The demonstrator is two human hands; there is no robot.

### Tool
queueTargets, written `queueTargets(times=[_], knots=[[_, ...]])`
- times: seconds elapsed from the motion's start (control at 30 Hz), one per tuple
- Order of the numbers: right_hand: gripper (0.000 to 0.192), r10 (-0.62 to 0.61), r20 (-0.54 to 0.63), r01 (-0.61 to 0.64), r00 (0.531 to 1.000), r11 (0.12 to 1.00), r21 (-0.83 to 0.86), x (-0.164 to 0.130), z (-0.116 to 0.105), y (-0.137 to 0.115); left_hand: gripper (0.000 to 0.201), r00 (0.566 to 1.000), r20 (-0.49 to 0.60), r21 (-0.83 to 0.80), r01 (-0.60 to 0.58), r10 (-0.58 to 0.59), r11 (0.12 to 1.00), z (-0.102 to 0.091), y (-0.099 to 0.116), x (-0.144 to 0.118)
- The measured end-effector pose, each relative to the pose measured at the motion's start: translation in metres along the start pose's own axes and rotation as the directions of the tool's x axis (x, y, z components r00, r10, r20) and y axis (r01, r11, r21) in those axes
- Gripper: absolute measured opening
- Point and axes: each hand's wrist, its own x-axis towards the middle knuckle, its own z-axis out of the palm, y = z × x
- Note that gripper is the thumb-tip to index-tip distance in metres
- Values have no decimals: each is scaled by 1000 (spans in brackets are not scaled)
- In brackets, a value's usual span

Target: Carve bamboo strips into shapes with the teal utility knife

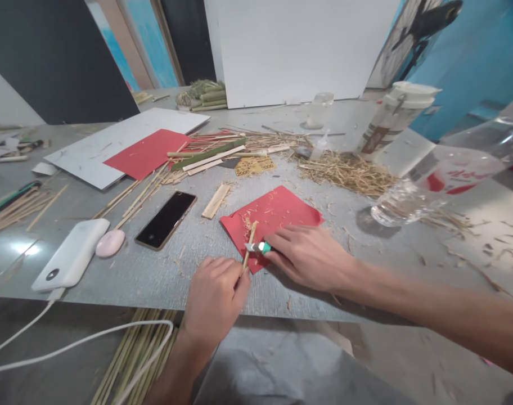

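My left hand point(217, 292) is closed around the near end of a thin strip of straw-coloured stalk point(251, 239), which slants away from me over a red sheet point(288, 208). In my right hand point(309, 253) is a utility knife point(262, 247) with a green tip to its handle. Its blade point(251, 247) lies across the strip, apparently touching it. Pale curled shavings point(247, 219) are scattered on the red sheet around the strip's far end. My fingers cover the near end of the strip and most of the knife handle.
A phone point(166, 219), a white power bank point(73, 253) with a cable and a pink oval object point(110, 243) lie left. Behind are stalk strips point(214, 154) and a second red sheet point(149, 152). To the right are a straw pile point(349, 171) and a plastic bottle point(433, 180).
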Motion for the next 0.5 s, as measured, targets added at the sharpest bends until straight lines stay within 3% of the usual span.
queueTargets(times=[0.17, 0.27, 0.4, 0.5], knots=[[42, 53, -21, -54, 998, 998, -34, 0, -1, -2, 40, 1000, -13, 14, -4, 5, 1000, -1, 0, 0], [41, -26, 10, 26, 1000, 1000, -8, 1, -1, -3, 40, 1000, -14, 6, -17, 17, 1000, -1, 0, 0], [40, 17, -42, -19, 999, 999, -51, 3, 0, -4, 39, 1000, -8, 4, -8, 8, 1000, -1, 0, 0], [41, -39, 0, 39, 999, 999, -5, 4, 1, -3, 39, 1000, 2, 3, -9, 9, 1000, 0, -1, -1]])
